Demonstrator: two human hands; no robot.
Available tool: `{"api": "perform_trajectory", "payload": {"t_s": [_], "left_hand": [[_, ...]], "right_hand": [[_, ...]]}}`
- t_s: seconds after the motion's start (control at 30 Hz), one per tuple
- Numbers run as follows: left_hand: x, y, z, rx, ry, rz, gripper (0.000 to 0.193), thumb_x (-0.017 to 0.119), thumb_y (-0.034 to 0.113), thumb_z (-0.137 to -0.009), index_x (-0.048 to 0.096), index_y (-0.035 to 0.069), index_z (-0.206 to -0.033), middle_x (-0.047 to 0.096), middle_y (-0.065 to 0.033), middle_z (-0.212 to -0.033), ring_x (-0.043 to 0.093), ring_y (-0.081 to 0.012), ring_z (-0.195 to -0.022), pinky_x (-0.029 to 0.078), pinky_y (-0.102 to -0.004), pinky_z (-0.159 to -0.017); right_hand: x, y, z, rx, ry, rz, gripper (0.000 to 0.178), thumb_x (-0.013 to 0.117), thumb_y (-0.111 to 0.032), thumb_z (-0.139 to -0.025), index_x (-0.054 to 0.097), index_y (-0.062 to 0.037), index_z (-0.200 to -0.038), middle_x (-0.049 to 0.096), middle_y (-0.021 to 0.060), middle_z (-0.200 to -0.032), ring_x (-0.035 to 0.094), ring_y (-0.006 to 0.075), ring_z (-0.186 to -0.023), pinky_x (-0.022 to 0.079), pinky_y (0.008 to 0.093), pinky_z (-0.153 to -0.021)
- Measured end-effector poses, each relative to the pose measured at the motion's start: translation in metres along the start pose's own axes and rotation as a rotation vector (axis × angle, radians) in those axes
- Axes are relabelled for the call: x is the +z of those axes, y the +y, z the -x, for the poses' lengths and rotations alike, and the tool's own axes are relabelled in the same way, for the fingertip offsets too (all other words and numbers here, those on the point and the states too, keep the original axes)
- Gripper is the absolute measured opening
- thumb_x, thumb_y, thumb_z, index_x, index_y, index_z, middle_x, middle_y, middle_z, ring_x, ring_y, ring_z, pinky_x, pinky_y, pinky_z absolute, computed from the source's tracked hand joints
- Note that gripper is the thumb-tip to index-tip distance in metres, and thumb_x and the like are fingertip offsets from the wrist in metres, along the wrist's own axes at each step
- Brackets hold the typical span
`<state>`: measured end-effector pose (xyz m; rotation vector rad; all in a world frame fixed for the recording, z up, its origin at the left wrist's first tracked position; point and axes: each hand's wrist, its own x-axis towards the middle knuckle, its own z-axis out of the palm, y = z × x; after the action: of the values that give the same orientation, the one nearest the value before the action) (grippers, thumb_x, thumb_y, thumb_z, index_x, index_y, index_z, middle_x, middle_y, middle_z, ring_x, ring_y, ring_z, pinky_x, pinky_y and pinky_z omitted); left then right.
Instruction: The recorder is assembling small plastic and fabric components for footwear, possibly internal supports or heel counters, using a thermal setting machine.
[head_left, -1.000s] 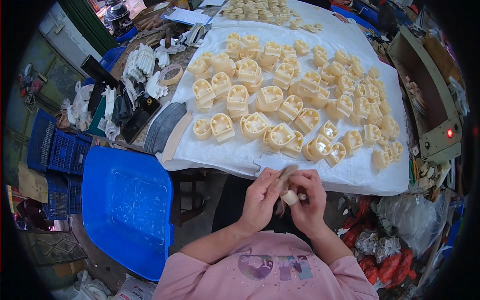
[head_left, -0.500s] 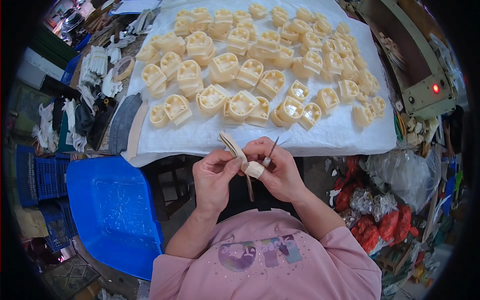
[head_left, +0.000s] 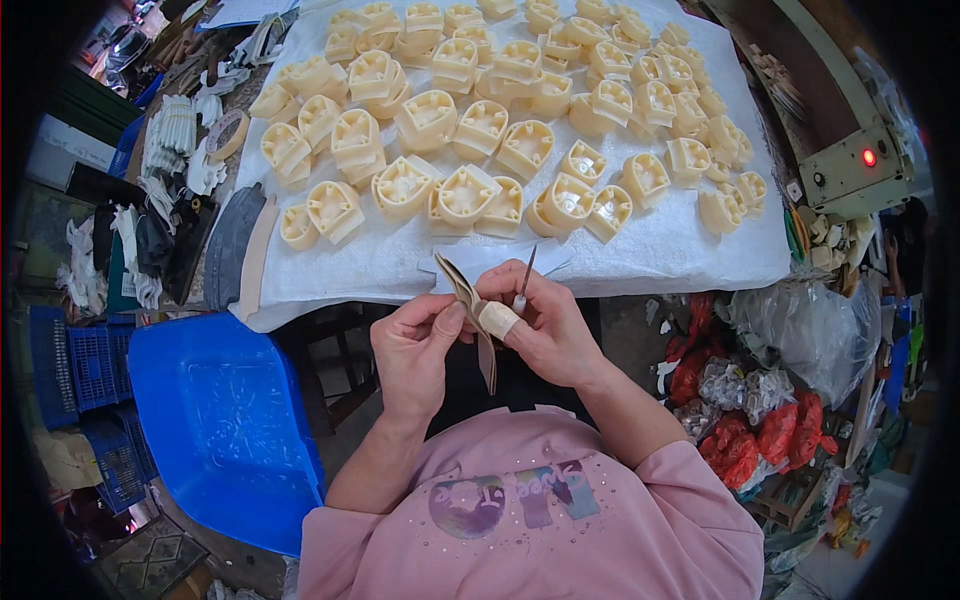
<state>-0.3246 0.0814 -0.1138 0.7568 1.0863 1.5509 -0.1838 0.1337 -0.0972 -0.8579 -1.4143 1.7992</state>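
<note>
My left hand (head_left: pixel 415 350) pinches a folded beige-and-brown strip (head_left: pixel 457 281) between thumb and fingers. The strip looks layered, like paper or sandpaper, and its lower end hangs below my fingers. My right hand (head_left: pixel 555 330) comes up against the same strip with its thumb, which is wrapped in beige tape (head_left: pixel 498 319). Held in the fingers of that hand is a thin, dark pointed tool (head_left: pixel 528 268) with a white handle, its tip upward. Part of the handle is hidden by the fingers. Both hands hover just off the near table edge.
Many cream plastic parts (head_left: pixel 468 193) stand in rows on a white cloth (head_left: pixel 660 250) covering the table. A blue plastic tub (head_left: pixel 225 420) sits at the left. On the right are red and clear plastic bags (head_left: pixel 775 430) and a metal box with a red light (head_left: pixel 850 168).
The strip has turned in my fingers and its lower end now shows broader. Both hands have shifted slightly left in the picture, with the tool still in the right one.
</note>
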Motion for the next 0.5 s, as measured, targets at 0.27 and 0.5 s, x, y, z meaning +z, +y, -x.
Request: {"api": "perform_trajectory", "payload": {"t_s": [0.27, 0.5], "left_hand": [[-0.007, -0.004, 0.001, -0.1, -0.005, 0.188, 0.012, 0.056, 0.007, -0.088, 0.058, -0.002, -0.094, 0.062, -0.0063, -0.082, 0.059, -0.0116, -0.072, 0.049, -0.0242, -0.068], [-0.041, 0.024, -0.01, -0.054, 0.22, 0.504, 0.012, 0.048, 0.01, -0.092, 0.052, 0.002, -0.1, 0.06, -0.0085, -0.096, 0.059, -0.0153, -0.088, 0.048, -0.031, -0.081]], "right_hand": [[0.005, 0.01, -0.005, 0.0, 0.151, 0.063, 0.014, 0.057, -0.012, -0.085, 0.054, -0.0028, -0.096, 0.057, 0.001, -0.069, 0.051, 0.0057, -0.056, 0.042, 0.0207, -0.05], [-0.006, 0.001, -0.013, -0.004, 0.381, -0.384, 0.012, 0.052, -0.013, -0.09, 0.049, -0.0077, -0.1, 0.059, 0.0032, -0.08, 0.057, 0.0082, -0.061, 0.045, 0.0225, -0.047]]}}
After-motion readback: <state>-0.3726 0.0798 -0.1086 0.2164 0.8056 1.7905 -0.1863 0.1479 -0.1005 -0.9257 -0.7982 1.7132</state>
